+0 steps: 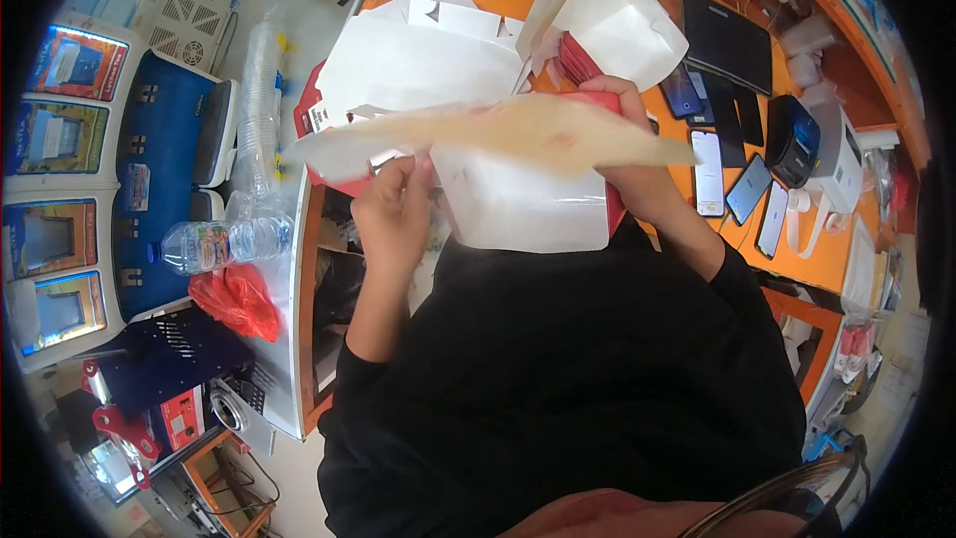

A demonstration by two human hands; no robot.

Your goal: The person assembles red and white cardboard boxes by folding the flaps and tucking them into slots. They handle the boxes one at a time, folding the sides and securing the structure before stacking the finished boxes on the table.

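Between my hands is a partly folded paper food box (528,201), white on its near panel with red at the right side. A broad cream flap across its top is smeared by motion. My left hand (393,204) pinches the box's left edge, fingers bent together. At the right side, my right hand (627,125) grips the box, its fingers partly behind the red panel. Flat white card blanks (418,55) with red edges lie on the orange table beyond. To their right sits an opened white box (627,25) with red folded pieces (575,60) against it.
Several phones (707,171) and a black laptop or tablet (727,40) lie at the right, near a white printer-like device (838,159). At the left are a plastic bottle (214,245), stacked clear cups (264,105), a red plastic bag (237,299) and a blue-and-white machine (159,159).
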